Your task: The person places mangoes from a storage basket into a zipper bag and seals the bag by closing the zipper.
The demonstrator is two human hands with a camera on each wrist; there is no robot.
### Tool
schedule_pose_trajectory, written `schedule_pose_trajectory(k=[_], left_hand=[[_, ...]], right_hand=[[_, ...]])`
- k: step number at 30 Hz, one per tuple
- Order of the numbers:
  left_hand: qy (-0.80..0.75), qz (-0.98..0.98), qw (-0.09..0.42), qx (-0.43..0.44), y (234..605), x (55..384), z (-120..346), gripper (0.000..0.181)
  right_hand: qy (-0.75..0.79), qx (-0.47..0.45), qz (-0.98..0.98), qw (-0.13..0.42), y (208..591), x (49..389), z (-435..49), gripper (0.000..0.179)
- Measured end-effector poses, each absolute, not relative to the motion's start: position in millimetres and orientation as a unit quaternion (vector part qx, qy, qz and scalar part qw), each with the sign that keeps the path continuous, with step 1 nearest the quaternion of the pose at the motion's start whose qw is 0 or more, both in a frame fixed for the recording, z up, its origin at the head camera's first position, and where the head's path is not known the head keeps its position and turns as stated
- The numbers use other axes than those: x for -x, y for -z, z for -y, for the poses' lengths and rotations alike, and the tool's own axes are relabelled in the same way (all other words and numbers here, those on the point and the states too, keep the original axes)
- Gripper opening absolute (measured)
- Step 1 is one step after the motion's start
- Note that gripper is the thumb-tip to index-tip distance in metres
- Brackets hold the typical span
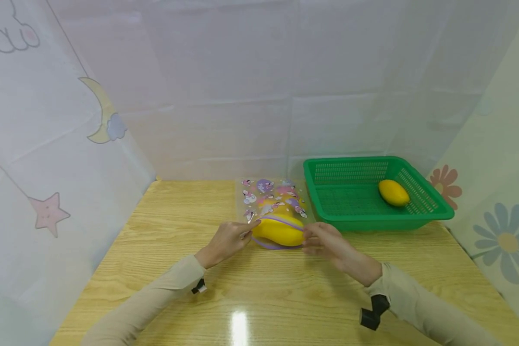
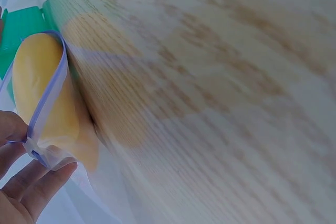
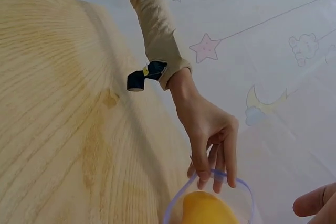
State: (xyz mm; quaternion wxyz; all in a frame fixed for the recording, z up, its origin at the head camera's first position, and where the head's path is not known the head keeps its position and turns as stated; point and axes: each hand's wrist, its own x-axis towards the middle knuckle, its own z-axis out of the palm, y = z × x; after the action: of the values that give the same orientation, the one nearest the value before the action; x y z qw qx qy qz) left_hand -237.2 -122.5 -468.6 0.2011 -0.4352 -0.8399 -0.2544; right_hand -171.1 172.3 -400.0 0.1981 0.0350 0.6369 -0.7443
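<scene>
A clear zip bag (image 1: 248, 199) with purple, pink and white prints lies on the table, its purple-edged mouth toward me. A yellow mango (image 1: 281, 233) lies in the open mouth, and more yellow shows through the printed film behind it. My left hand (image 1: 229, 242) pinches the left corner of the mouth between thumb and fingers; the left wrist view shows this grip on the zip edge (image 2: 46, 98). Beside the right end of the mouth is my right hand (image 1: 328, 245), slightly blurred. In the right wrist view its fingertips (image 3: 310, 203) stand apart from the bag's rim.
A green plastic basket (image 1: 380, 223) stands at the back right, near the bag, with one yellow mango (image 1: 393, 193) inside. The wooden table (image 1: 190, 317) meets a printed cloth backdrop (image 1: 225, 120) behind and at the sides.
</scene>
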Motion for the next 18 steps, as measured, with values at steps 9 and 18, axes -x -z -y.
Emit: schedule_pose_trajectory(k=[9,18], left_hand=[[0.255,0.834,0.213,0.441,470,238,123,0.044],[0.253,0.831,0.22,0.444,470,238,124,0.041]], right_hand=[[0.708,-0.009,-0.678,0.197,392,177,-177,0.038],[0.648,0.07,-0.732,0.197,395,186,-188,0.046]])
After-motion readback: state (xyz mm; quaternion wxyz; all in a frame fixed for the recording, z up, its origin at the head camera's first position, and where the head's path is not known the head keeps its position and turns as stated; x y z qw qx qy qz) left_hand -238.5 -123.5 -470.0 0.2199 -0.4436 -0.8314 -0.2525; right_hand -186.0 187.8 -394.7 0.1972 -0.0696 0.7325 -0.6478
